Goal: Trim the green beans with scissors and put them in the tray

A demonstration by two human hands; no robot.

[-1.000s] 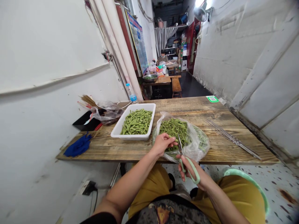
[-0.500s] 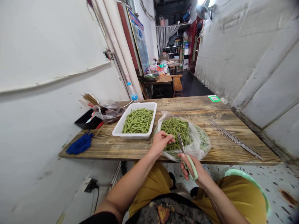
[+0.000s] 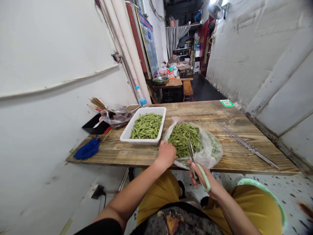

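Note:
My left hand (image 3: 167, 153) rests at the near edge of a clear plastic bag (image 3: 210, 148) full of green bean pods (image 3: 183, 138), its fingers curled down into the pods; what they hold is hidden. My right hand (image 3: 204, 179) grips green-handled scissors (image 3: 197, 163), blades pointing up over the bag, just below the table edge. A white tray (image 3: 127, 133) heaped with more pods (image 3: 146, 125) sits left of the bag on the wooden table (image 3: 234, 156).
A blue cloth (image 3: 88, 150), a black box with sticks and a crumpled bag (image 3: 114, 116), and a water bottle (image 3: 141, 97) lie at the left. Metal skewers (image 3: 249, 147) lie at the right. A green-rimmed bin (image 3: 274, 199) stands by my right knee. A person sits far back.
My left hand has dropped from a pinch above the pods to the bag's near edge, fingers turned under. The scissors and right hand have barely moved.

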